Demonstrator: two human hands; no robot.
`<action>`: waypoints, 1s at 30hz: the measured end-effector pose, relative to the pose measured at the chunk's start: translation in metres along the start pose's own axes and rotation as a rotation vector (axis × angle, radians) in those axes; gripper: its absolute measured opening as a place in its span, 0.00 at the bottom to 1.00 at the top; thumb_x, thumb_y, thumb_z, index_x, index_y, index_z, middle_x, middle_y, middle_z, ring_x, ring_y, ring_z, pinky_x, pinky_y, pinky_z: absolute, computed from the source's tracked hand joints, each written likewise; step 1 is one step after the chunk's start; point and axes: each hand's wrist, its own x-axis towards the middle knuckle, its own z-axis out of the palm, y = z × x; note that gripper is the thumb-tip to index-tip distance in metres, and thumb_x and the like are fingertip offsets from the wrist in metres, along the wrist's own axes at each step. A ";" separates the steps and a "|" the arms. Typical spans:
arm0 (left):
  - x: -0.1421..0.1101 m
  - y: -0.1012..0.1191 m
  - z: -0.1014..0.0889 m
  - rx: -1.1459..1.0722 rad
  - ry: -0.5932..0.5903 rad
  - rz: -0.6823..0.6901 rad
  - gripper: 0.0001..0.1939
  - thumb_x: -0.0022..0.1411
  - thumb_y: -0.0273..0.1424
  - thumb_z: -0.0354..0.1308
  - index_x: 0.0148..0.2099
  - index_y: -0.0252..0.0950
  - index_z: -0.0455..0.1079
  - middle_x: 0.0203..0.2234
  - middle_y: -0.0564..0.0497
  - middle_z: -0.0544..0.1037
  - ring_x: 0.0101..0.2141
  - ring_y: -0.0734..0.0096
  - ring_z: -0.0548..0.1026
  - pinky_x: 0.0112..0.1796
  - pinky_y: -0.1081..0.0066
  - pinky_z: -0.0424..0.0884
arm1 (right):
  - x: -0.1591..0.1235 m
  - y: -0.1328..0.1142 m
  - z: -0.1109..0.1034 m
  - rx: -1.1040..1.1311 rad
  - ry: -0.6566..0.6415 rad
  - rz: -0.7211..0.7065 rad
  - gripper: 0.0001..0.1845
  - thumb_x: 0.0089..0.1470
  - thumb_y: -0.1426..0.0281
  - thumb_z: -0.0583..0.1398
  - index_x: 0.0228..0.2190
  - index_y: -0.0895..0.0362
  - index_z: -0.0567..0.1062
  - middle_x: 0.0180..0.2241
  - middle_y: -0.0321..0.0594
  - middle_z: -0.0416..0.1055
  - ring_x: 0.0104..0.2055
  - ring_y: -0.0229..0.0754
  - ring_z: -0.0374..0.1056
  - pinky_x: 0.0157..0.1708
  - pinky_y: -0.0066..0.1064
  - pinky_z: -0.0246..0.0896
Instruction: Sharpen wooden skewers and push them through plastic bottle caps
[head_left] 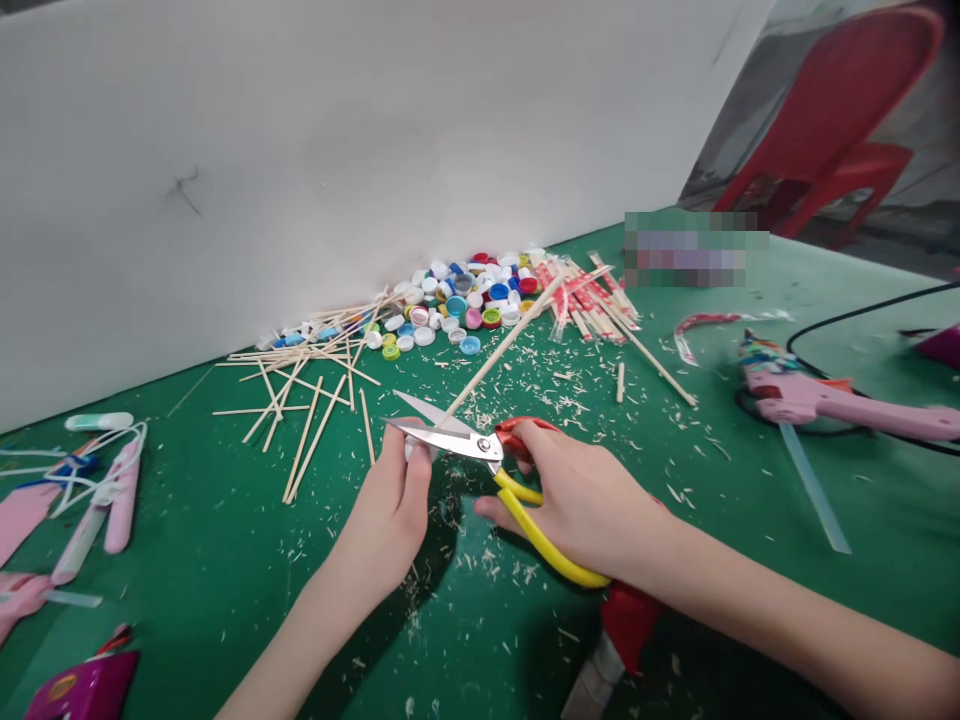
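Your left hand [386, 505] is closed and raised, its fingers pressed together around the lower end of a thin wooden stick [501, 345]. The steel blades hide the exact grip, so you cannot tell which fingertips touch the stick. The stick slants up and away from that hand, over the green table mat [225, 560], with its far end near the heap of plastic bottle caps [450, 305].

Your right hand [577, 500] is curled around the scissors [484, 445], its fingers wrapped over the yellow handle [547, 540] and the red grip [517, 432]. The 2 blades stand slightly apart, with their tips just beside your left hand and the stick at the join of blade and fingers.

Wood shavings [547, 410] are scattered across the mat around both hands. More loose sticks [300, 400] lie crossed to the left of the caps, and a bundle of sticks in red-printed wrappers [585, 300] lies to the right. Further right, a pink hot glue gun [847, 405] rests beside a clear glue stick [814, 490]. Pink craft pieces [120, 500] lie at the left edge of the mat.
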 end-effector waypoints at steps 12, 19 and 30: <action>0.007 -0.011 -0.005 -0.223 -0.143 -0.087 0.16 0.65 0.31 0.35 0.26 0.39 0.56 0.16 0.54 0.60 0.19 0.77 0.59 0.18 0.76 0.58 | -0.002 -0.002 0.001 -0.035 -0.127 -0.037 0.29 0.50 0.41 0.53 0.34 0.55 0.64 0.27 0.39 0.70 0.24 0.43 0.65 0.22 0.31 0.50; 0.006 -0.017 -0.004 -0.259 -0.234 -0.115 0.21 0.67 0.34 0.31 0.25 0.39 0.56 0.14 0.55 0.59 0.17 0.77 0.59 0.18 0.75 0.57 | -0.002 -0.004 -0.001 -0.042 -0.193 -0.008 0.14 0.56 0.58 0.53 0.35 0.56 0.66 0.30 0.41 0.73 0.26 0.42 0.67 0.22 0.29 0.45; 0.014 -0.010 -0.038 0.099 0.289 0.053 0.18 0.66 0.33 0.35 0.47 0.37 0.65 0.39 0.45 0.75 0.40 0.67 0.72 0.41 0.63 0.69 | 0.006 0.009 -0.003 -0.197 -0.112 0.003 0.09 0.48 0.65 0.55 0.33 0.56 0.66 0.25 0.39 0.72 0.23 0.41 0.65 0.21 0.30 0.41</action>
